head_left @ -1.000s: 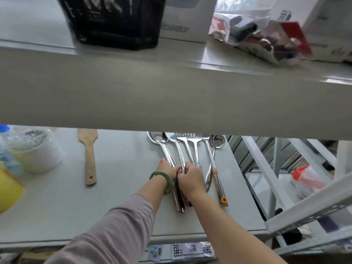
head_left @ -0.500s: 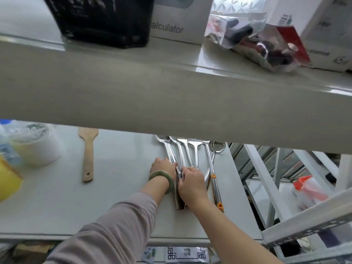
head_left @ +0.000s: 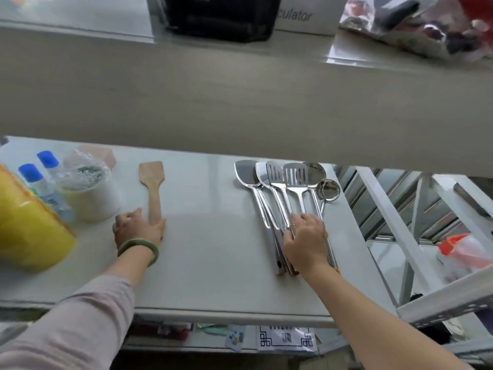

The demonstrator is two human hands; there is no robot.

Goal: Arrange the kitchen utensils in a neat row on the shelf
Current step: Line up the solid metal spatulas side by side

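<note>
Several steel utensils (head_left: 277, 193), spatulas, slotted turners and a ladle, lie side by side on the right of the white shelf (head_left: 213, 263), heads pointing away from me. My right hand (head_left: 304, 241) rests flat on their handles, fingers spread. A wooden spatula (head_left: 152, 190) lies apart at the left, its blade away from me. My left hand (head_left: 136, 228), with a green bangle on the wrist, is on the near end of its handle, fingers curled around it.
A white tub (head_left: 90, 193) covered in plastic film, two blue-capped bottles (head_left: 40, 180) and a yellow container (head_left: 24, 222) crowd the shelf's left end. The upper shelf board (head_left: 240, 97) hangs low overhead. White rack struts (head_left: 394, 231) stand at the right.
My left hand left the steel utensils and moved left to the wooden spatula's handle. My right hand stays on the steel handles. The view shifted, showing more of the utensil heads.
</note>
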